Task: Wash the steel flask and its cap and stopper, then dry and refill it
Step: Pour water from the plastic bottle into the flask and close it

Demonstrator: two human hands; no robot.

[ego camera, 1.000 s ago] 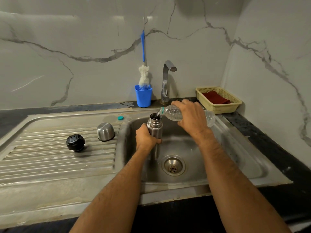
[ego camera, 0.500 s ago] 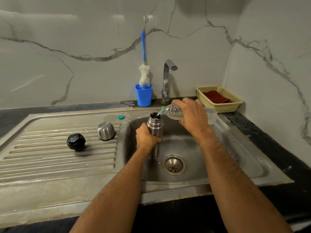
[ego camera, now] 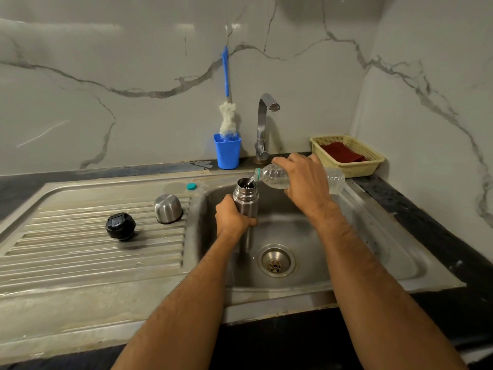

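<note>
Dim, warm overhead light glares softly off the marble wall (ego camera: 160, 62). Sharp focus; wide-angle bending at the edges

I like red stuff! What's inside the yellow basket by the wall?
A folded dark red cloth lies inside the yellow basket. It covers most of the bottom, so anything under it cannot be seen.
</note>
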